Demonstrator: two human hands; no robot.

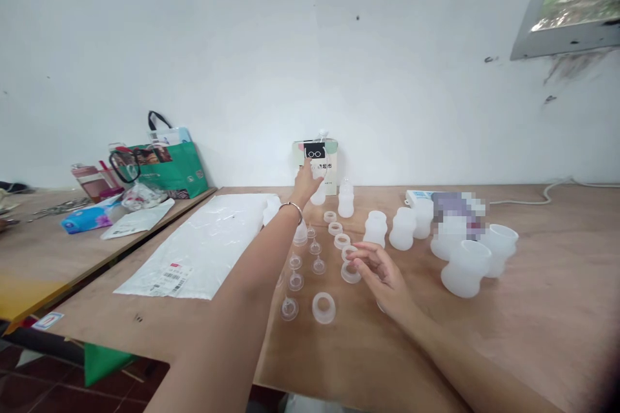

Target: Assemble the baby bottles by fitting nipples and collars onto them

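My left hand reaches across to the back, its index finger and thumb around a clear-topped baby bottle. Beside it stands another baby bottle with a teat on top. Nearer me, my right hand hovers with curved, parted fingers by a row of translucent collar rings; its fingertips overlap a ring, and contact is unclear. A larger-looking ring lies closer to me. Several clear bottle teats sit left of the rings, partly hidden by my left forearm.
Several frosted open bottle bodies stand at the right, around a blurred purple item. A carton leans near the wall. White mailing bags cover the table's left side. Beyond are a green bag and a tissue pack.
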